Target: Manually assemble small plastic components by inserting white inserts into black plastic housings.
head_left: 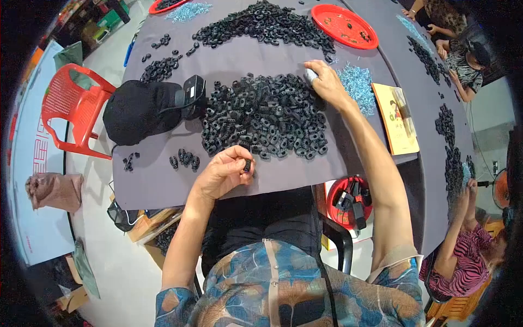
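My left hand (222, 173) is at the table's near edge, thumb and fingers pinched on a small black plastic part (247, 165). In front of it spreads a dense pile of similar black parts (264, 117), many with a round hole. My right hand (327, 86) reaches over the pile's far right corner, beside a heap of small clear-bluish pieces (357, 87). A white wrap covers one of its fingers. Those fingers are bent together, and whatever may be between them is hidden.
A black cap with a device attached (144, 111) lies left of the pile. A yellow book (395, 119) and a red tray (345, 26) are on the right. More black parts (267, 24) lie farther back. Other people (463, 261) sit along the right. A red chair (76, 109) stands left.
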Action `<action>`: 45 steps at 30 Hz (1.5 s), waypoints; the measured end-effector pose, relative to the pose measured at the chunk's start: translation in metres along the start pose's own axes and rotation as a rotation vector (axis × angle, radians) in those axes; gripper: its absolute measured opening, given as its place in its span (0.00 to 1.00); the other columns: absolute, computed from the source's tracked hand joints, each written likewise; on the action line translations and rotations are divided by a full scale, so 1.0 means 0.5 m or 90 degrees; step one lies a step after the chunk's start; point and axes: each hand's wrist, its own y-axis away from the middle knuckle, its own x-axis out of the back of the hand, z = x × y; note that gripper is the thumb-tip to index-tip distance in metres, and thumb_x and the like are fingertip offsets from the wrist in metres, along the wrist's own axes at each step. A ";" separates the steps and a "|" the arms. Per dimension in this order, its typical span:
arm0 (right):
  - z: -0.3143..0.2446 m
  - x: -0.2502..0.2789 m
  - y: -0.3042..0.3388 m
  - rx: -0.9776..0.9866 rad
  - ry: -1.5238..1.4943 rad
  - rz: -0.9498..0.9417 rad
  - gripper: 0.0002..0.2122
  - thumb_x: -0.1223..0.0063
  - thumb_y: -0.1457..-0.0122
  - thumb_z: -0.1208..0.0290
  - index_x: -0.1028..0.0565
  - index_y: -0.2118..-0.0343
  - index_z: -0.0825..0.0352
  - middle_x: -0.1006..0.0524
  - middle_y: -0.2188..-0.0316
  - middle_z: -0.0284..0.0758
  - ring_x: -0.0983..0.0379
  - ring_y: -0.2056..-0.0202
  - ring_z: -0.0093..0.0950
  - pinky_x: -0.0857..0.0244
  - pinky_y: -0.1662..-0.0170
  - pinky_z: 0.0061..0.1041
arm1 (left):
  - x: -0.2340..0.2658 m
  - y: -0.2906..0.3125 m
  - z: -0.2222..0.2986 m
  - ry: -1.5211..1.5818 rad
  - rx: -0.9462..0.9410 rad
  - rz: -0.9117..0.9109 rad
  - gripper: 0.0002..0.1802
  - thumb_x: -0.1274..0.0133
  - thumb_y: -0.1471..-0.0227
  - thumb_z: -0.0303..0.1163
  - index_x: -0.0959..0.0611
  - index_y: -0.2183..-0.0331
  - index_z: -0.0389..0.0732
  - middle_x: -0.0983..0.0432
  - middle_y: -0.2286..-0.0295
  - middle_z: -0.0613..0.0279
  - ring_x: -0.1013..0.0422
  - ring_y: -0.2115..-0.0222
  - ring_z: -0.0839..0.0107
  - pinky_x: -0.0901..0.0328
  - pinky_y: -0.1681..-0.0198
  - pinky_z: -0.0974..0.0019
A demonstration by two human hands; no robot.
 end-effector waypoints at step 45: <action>-0.248 -0.101 0.122 0.266 -0.085 0.043 0.18 0.52 0.63 0.85 0.28 0.64 0.66 0.30 0.59 0.38 0.37 0.55 0.37 0.44 0.52 0.35 | 0.002 0.003 -0.002 0.014 0.000 0.007 0.09 0.47 0.53 0.30 0.26 0.68 0.38 0.28 0.74 0.58 0.33 0.78 0.75 0.36 0.69 0.66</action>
